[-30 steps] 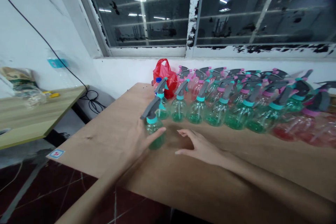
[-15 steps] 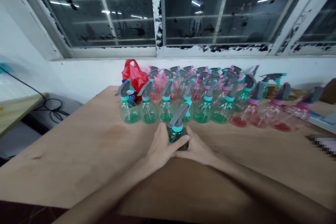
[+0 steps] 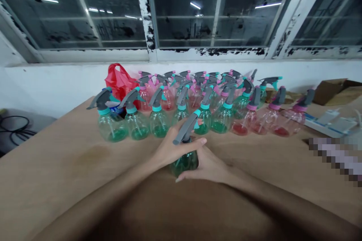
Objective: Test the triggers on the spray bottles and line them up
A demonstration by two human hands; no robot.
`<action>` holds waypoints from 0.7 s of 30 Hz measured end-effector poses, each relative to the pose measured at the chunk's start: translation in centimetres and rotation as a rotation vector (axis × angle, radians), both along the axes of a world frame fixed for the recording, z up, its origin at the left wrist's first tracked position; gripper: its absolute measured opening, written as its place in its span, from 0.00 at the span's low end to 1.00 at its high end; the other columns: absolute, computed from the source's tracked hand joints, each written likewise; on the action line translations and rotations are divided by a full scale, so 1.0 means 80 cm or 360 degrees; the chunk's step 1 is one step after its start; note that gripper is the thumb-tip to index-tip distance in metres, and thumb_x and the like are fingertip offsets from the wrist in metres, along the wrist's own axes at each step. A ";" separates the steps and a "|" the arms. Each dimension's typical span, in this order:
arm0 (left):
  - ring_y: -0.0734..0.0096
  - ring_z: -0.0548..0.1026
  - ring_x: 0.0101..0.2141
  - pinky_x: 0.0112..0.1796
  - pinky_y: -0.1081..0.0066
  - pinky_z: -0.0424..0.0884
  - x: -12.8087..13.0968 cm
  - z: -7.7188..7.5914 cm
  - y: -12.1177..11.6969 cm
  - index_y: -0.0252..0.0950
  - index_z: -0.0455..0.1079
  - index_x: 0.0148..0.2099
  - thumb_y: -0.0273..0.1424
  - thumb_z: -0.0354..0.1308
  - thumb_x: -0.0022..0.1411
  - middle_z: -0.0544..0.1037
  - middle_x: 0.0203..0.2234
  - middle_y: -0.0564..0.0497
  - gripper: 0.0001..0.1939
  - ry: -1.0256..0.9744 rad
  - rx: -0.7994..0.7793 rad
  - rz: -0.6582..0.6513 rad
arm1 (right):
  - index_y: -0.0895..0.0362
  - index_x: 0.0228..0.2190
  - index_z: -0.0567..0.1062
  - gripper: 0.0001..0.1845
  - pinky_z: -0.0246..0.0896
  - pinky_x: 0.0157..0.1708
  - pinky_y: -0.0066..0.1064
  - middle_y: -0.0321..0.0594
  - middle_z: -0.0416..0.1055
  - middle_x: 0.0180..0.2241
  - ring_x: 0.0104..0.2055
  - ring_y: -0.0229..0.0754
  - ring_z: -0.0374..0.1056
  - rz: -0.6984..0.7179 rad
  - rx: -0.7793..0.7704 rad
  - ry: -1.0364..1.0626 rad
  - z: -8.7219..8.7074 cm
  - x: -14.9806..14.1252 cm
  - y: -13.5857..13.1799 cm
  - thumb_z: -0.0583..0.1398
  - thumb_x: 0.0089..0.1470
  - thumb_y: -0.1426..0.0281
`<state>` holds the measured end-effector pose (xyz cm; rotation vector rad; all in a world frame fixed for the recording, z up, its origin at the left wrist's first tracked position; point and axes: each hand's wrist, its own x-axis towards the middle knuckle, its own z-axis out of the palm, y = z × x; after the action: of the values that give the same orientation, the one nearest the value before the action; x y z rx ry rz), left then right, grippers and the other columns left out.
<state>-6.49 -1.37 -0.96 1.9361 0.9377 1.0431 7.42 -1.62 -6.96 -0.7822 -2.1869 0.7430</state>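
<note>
my left hand [image 3: 169,146] grips the green spray bottle [image 3: 184,163] round its neck, thumb across the front; my right hand [image 3: 211,164] cups its lower right side.

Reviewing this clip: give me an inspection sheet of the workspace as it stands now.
Surface: brown table, darker patch at left.
Things handled: green spray bottle, grey trigger head.
Clutter: green bottles and pink bottles behind; red bag at back left; cardboard box at right; pixelated item, unidentifiable.
Hands: left hand around the held bottle's upper part, right hand around its lower side.
Cables: black cable, looped beyond the table's left edge.
Surroundings: white wall; windows with flaking frames.
</note>
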 end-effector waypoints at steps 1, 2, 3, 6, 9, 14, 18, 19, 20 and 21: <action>0.61 0.71 0.45 0.47 0.60 0.66 0.001 0.001 0.001 0.41 0.63 0.52 0.35 0.59 0.54 0.71 0.47 0.47 0.22 0.0018 0.0018 0.0007 | 0.53 0.55 0.55 0.50 0.56 0.50 0.49 0.47 0.62 0.49 0.53 0.56 0.58 -0.0002 -0.0011 0.0003 0.000 0.000 0.001 0.66 0.33 0.53; 0.61 0.71 0.44 0.47 0.60 0.67 0.001 0.002 0.002 0.40 0.64 0.51 0.35 0.58 0.55 0.72 0.46 0.47 0.20 0.0033 0.0035 0.0019 | 0.54 0.56 0.54 0.51 0.57 0.50 0.49 0.48 0.61 0.50 0.53 0.56 0.57 -0.0005 -0.0018 0.0007 -0.001 0.000 0.002 0.66 0.32 0.52; 0.62 0.72 0.43 0.47 0.60 0.67 0.001 0.003 0.002 0.40 0.64 0.50 0.33 0.56 0.56 0.72 0.45 0.47 0.18 0.0048 0.0045 0.0028 | 0.55 0.56 0.53 0.52 0.57 0.49 0.48 0.48 0.61 0.51 0.54 0.56 0.57 -0.0010 -0.0018 0.0009 -0.001 0.000 0.002 0.66 0.32 0.52; 0.66 0.73 0.42 0.44 0.64 0.69 0.001 0.005 0.002 0.41 0.64 0.51 0.26 0.52 0.56 0.72 0.45 0.49 0.19 0.0107 0.0091 0.0082 | 0.56 0.56 0.52 0.53 0.57 0.50 0.48 0.50 0.59 0.53 0.54 0.56 0.56 -0.0014 0.0007 -0.0019 -0.002 0.002 0.004 0.66 0.32 0.50; 0.67 0.75 0.38 0.40 0.67 0.71 -0.003 0.005 0.001 0.42 0.64 0.52 0.22 0.51 0.53 0.74 0.42 0.50 0.23 0.0175 0.0133 0.0129 | 0.56 0.57 0.50 0.55 0.54 0.52 0.47 0.50 0.57 0.55 0.56 0.55 0.54 -0.0010 0.0087 -0.0097 -0.007 0.013 0.008 0.65 0.32 0.48; 0.67 0.76 0.34 0.35 0.68 0.72 -0.015 0.009 0.004 0.44 0.65 0.50 0.23 0.50 0.52 0.76 0.36 0.52 0.23 0.0281 0.0139 0.0251 | 0.55 0.58 0.51 0.50 0.47 0.56 0.49 0.49 0.55 0.57 0.59 0.53 0.49 -0.0055 0.0167 -0.0401 -0.033 0.054 0.023 0.61 0.39 0.47; 0.67 0.75 0.35 0.36 0.70 0.71 -0.018 0.017 0.005 0.42 0.68 0.47 0.23 0.49 0.50 0.76 0.35 0.52 0.21 0.0249 0.0102 0.0209 | 0.54 0.58 0.53 0.40 0.44 0.58 0.47 0.44 0.50 0.60 0.61 0.49 0.46 -0.0130 0.0175 -0.0582 -0.053 0.085 0.029 0.55 0.48 0.49; 0.67 0.75 0.34 0.34 0.70 0.71 -0.017 0.018 0.005 0.42 0.68 0.46 0.23 0.49 0.49 0.76 0.33 0.52 0.21 0.0263 0.0094 0.0198 | 0.53 0.57 0.54 0.37 0.44 0.58 0.46 0.43 0.50 0.60 0.62 0.48 0.45 -0.0147 0.0167 -0.0621 -0.055 0.089 0.029 0.54 0.51 0.50; 0.67 0.75 0.33 0.32 0.70 0.71 -0.017 0.019 0.004 0.41 0.68 0.46 0.23 0.50 0.49 0.75 0.31 0.53 0.21 0.0284 0.0087 0.0196 | 0.52 0.57 0.56 0.34 0.45 0.58 0.46 0.42 0.50 0.60 0.62 0.47 0.44 -0.0160 0.0165 -0.0648 -0.056 0.092 0.028 0.53 0.52 0.51; 0.67 0.75 0.31 0.30 0.71 0.71 -0.016 0.020 0.004 0.41 0.68 0.46 0.24 0.50 0.48 0.75 0.29 0.53 0.21 0.0310 0.0082 0.0203 | 0.52 0.56 0.57 0.32 0.44 0.58 0.46 0.41 0.50 0.60 0.62 0.47 0.44 -0.0163 0.0167 -0.0667 -0.057 0.093 0.028 0.52 0.53 0.52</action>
<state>-7.77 -1.07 0.67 2.0708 1.1659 0.9705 14.88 0.61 -11.49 -1.0621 -2.5070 0.4361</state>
